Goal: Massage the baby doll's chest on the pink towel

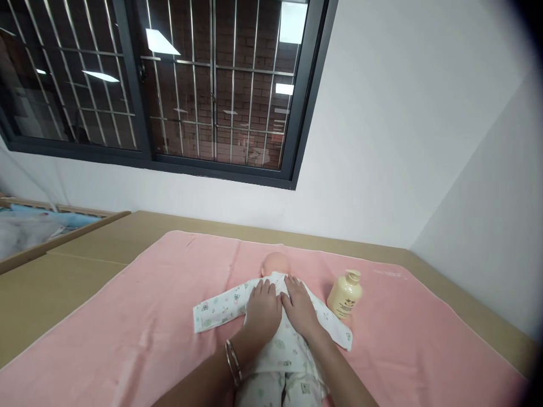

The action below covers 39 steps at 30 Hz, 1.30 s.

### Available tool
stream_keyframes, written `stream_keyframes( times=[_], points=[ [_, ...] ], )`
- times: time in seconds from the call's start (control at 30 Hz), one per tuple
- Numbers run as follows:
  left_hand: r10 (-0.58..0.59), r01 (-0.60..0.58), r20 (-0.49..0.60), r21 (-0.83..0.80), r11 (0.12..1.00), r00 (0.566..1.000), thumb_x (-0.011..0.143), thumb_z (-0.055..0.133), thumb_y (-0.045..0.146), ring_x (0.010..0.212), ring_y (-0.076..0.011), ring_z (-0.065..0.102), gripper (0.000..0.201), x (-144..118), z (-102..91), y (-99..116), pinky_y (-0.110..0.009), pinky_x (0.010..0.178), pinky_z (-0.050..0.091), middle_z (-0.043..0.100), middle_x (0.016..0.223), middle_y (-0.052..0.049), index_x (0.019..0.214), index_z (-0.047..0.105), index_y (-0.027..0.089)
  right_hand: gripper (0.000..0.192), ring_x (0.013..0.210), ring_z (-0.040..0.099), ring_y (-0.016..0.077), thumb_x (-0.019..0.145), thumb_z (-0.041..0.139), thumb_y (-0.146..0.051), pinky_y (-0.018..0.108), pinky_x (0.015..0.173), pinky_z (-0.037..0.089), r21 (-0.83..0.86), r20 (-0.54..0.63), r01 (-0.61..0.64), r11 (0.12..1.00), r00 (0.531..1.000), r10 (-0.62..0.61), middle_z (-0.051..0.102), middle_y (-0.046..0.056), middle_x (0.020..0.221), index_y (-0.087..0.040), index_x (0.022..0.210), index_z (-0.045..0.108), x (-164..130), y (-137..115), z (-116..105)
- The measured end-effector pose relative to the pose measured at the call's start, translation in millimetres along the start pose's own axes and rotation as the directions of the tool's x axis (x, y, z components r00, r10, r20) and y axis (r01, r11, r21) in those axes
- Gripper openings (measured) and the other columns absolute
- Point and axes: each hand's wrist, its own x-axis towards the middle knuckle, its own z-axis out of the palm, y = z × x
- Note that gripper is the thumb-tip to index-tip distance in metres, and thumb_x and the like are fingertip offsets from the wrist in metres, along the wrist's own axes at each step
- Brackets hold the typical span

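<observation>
Currently, left hand (263, 310) and right hand (299, 308) lie flat on the doll's (275, 263) shirt (280, 347): likely soft, light cloth; grasp by the sleeves (221, 309).

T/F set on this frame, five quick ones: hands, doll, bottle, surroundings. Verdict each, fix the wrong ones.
1. The left hand and right hand both rest on the patterned top of the doll. True.
2. The pump bottle stands to the person's left of the doll. False: it stands to the person's right.
3. The doll lies on a pink mat. True.
4. The bracelet is on the right wrist. False: it is on the left wrist.
5. The top's sleeves are folded across the chest. False: they spread out to both sides.
</observation>
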Motion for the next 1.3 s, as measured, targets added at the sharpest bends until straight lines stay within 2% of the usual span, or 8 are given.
stream_keyframes(
  times=[0.17, 0.27, 0.37, 0.5, 0.87, 1.0, 1.2, 1.3],
  points=[
    [-0.067, 0.082, 0.101, -0.142, 0.986, 0.993, 0.090, 0.043, 0.031, 0.131, -0.0284, 0.043, 0.045, 11.9, -8.1, -14.5, -0.049, 0.113, 0.030, 0.052, 0.138, -0.012, 0.129, 0.052, 0.013, 0.047, 0.125, 0.048, 0.0302, 0.095, 0.032, -0.027, 0.041, 0.104, 0.037, -0.183, -0.043, -0.128, 0.975, 0.992, 0.122, 0.057, 0.018, 0.129, -0.007, 0.130, 0.055, -14.5, -33.4, -4.7],
    [-0.062, 0.082, 0.109, -0.188, 0.979, 0.992, 0.089, 0.043, 0.032, 0.131, -0.0270, 0.043, 0.045, 14.0, -8.1, -19.0, -0.047, 0.114, 0.029, 0.052, 0.138, -0.011, 0.129, 0.053, 0.013, 0.045, 0.120, 0.053, 0.0299, 0.096, 0.029, -0.026, 0.040, 0.098, 0.041, -0.225, -0.058, -0.135, 0.965, 0.990, 0.125, 0.060, 0.018, 0.124, -0.009, 0.127, 0.058, -18.3, -39.9, -3.2],
    [-0.079, 0.095, 0.081, -0.209, 0.973, 0.994, 0.089, 0.044, 0.031, 0.130, -0.0269, 0.044, 0.045, 12.2, -5.1, -18.6, -0.047, 0.114, 0.029, 0.053, 0.137, -0.011, 0.130, 0.053, 0.014, 0.047, 0.128, 0.046, 0.0292, 0.095, 0.032, -0.029, 0.041, 0.103, 0.039, -0.142, -0.064, -0.130, 0.981, 0.990, 0.122, 0.053, 0.016, 0.134, -0.010, 0.131, 0.055, -13.3, -29.2, 0.5],
    [-0.087, 0.096, 0.049, -0.223, 0.970, 0.995, 0.088, 0.046, 0.032, 0.130, -0.0276, 0.044, 0.045, 9.5, -0.9, -17.0, -0.048, 0.115, 0.028, 0.054, 0.136, -0.010, 0.129, 0.053, 0.015, 0.053, 0.137, 0.034, 0.0262, 0.093, 0.036, -0.032, 0.039, 0.114, 0.026, -0.003, -0.089, -0.117, 0.993, 0.989, 0.117, 0.044, 0.012, 0.144, -0.008, 0.138, 0.049, -4.9, -12.0, 5.7],
    [-0.086, 0.090, 0.029, -0.227, 0.970, 0.996, 0.088, 0.046, 0.033, 0.128, -0.0271, 0.045, 0.044, 9.2, -0.4, -17.4, -0.048, 0.113, 0.030, 0.055, 0.135, -0.010, 0.128, 0.054, 0.016, 0.053, 0.136, 0.036, 0.0249, 0.092, 0.036, -0.032, 0.039, 0.115, 0.024, 0.067, -0.143, -0.089, 0.994, 0.985, 0.098, 0.046, 0.011, 0.142, -0.007, 0.137, 0.050, -6.1, -7.9, 12.2],
    [-0.061, 0.066, 0.031, -0.171, 0.983, 0.998, 0.090, 0.045, 0.033, 0.128, -0.0280, 0.044, 0.044, 9.4, -3.1, -18.1, -0.049, 0.113, 0.031, 0.054, 0.136, -0.011, 0.129, 0.053, 0.015, 0.053, 0.136, 0.036, 0.0248, 0.092, 0.036, -0.032, 0.039, 0.115, 0.024, 0.075, -0.150, -0.088, 0.993, 0.984, 0.099, 0.047, 0.011, 0.142, -0.008, 0.136, 0.051, -6.3, -8.6, 11.5],
    [0.093, -0.100, 0.098, 0.069, 0.993, 0.991, 0.090, 0.038, 0.017, 0.123, -0.0291, 0.050, 0.039, 1.3, -4.1, -3.9, -0.046, 0.106, 0.037, 0.058, 0.128, -0.015, 0.123, 0.057, 0.011, 0.051, 0.135, 0.037, 0.0244, 0.091, 0.036, -0.030, 0.039, 0.116, 0.023, 0.057, -0.139, -0.085, 0.995, 0.986, 0.093, 0.048, 0.011, 0.141, -0.009, 0.135, 0.052, -6.3, -8.5, 9.4],
    [0.131, -0.152, 0.138, 0.154, 0.976, 0.982, 0.084, 0.041, 0.010, 0.122, -0.0327, 0.051, 0.038, -3.4, -7.1, 6.2, -0.050, 0.103, 0.039, 0.059, 0.124, -0.020, 0.116, 0.062, 0.008, 0.055, 0.140, 0.029, 0.0247, 0.092, 0.034, -0.026, 0.041, 0.116, 0.020, -0.004, -0.099, -0.041, 0.999, 0.994, 0.041, 0.036, 0.013, 0.149, -0.008, 0.143, 0.041, -5.3, -4.2, 9.6]
  ],
)
